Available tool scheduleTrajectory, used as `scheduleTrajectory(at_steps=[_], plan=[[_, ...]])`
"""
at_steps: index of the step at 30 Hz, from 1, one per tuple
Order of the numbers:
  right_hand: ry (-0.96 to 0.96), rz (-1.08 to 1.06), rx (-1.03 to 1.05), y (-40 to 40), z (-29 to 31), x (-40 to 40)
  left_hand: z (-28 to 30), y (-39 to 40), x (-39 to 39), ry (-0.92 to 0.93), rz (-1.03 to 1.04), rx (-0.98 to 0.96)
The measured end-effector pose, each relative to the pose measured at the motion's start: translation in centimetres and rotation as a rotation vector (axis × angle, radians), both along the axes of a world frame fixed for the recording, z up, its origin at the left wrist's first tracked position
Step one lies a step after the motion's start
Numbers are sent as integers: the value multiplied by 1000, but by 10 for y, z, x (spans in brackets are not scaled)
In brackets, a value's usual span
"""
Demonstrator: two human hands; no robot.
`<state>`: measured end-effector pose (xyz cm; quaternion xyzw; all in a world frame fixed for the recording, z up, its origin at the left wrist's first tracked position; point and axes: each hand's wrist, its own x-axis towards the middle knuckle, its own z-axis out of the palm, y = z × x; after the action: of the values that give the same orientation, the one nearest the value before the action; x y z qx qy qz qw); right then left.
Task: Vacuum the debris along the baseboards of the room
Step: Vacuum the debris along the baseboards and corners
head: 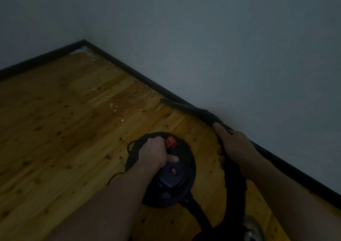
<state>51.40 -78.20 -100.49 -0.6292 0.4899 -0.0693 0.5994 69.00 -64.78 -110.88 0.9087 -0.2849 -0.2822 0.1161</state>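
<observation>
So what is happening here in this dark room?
A person is vacuuming along the baseboard. The left hand holds the top of a round canister vacuum that stands on the wooden floor. The right hand has its grip on the black hose, with the nozzle tip near the baseboard. White debris lies ahead of the nozzle, up to the corner.
</observation>
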Motion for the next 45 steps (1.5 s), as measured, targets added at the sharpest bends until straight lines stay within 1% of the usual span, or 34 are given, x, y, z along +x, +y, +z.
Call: scheduleTrajectory(at_steps=[4,7,13,25,33,45], plan=[[-13,21,-5,5,-2,15,1,6,-3,-3,18,6],[6,80,-13,5,0,23,1,14,-1,-3,63,16],[27,120,12,10,7,29,3,32,15,-4,122,12],[47,223,5,54,14,25,5,60,7,49,112,37],[73,277,0,79,18,15,10,67,-2,39,117,29],[97,368,-7,89,22,21,16,71,-1,75,126,44]])
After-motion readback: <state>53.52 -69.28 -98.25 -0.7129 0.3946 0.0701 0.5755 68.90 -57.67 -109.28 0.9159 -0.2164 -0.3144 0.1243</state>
